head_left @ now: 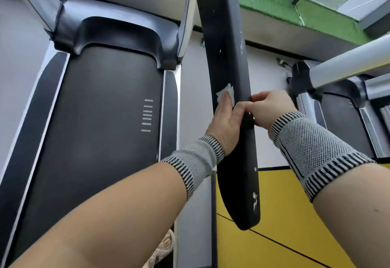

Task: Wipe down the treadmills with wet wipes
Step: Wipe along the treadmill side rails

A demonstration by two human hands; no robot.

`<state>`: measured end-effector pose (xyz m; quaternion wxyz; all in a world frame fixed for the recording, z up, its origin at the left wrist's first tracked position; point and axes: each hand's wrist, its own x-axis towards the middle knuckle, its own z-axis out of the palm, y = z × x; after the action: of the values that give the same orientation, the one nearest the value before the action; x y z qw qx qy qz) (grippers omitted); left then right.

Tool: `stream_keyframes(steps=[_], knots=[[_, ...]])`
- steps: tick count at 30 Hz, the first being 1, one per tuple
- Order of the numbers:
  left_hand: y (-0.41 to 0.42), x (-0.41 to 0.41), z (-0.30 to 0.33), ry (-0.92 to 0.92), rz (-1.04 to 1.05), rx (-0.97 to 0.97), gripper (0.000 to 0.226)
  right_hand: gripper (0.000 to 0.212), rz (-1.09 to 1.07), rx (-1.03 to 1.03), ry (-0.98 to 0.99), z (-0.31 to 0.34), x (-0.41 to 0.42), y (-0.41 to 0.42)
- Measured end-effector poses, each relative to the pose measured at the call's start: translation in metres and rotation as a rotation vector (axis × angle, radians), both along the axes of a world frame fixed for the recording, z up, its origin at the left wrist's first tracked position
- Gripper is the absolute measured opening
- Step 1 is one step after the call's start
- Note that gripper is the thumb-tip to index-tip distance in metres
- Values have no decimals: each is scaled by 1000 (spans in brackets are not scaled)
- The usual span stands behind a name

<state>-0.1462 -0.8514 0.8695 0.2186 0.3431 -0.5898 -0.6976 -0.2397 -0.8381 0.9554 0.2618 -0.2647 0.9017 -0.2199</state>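
A long black treadmill handrail (226, 42) runs from the top centre down to the lower middle, with white scuff marks near its lower end. My left hand (224, 124) presses a small white wet wipe (226, 94) flat against the rail's left face, fingers extended over it. My right hand (268, 108) grips the rail's right edge at the same height, fingers curled round it. Both wrists wear grey knitted bands. The treadmill's dark belt (101, 120) lies below on the left.
A second treadmill (341, 115) with a silver upright (346, 65) stands at the right. Yellow floor (285, 215) lies between them. Green artificial turf (272, 4) and a window run along the back. A woven cream bag (164, 248) sits at the bottom.
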Motion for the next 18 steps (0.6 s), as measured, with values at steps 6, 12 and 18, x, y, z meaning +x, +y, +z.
stream_keyframes(steps=[6,12,18], knots=[[49,13,-16,26,30,68,76,20,25,-4,2,-3,-3,1],[-2,-13,-17,68,129,95,66,25,24,11,-45,0,-7,-2],[18,-13,-70,131,70,243,85,36,16,-41,-16,9,-15,-26]])
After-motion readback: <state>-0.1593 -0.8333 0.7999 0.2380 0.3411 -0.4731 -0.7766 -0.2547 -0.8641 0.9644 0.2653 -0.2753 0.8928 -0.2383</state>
